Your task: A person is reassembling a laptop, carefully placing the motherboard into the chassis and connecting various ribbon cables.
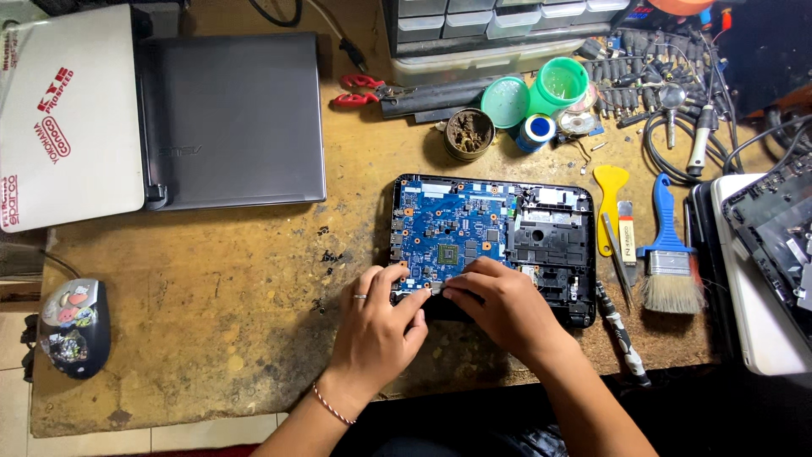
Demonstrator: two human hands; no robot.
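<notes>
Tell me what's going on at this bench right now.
A person has an opened laptop base on a worn workbench, its blue circuit board exposed. Both hands meet at the board's near edge: the left hand and right hand pinch a small part there with their fingertips. To the right lie a yellow pry tool, a blue-handled brush and a screwdriver. A closed grey laptop sits at the back left.

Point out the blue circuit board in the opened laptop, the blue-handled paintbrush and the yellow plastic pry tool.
blue circuit board (448, 224): head view, on its bare middle.
blue-handled paintbrush (666, 222): head view, on the handle.
yellow plastic pry tool (610, 182): head view, on its wide upper end.
</notes>
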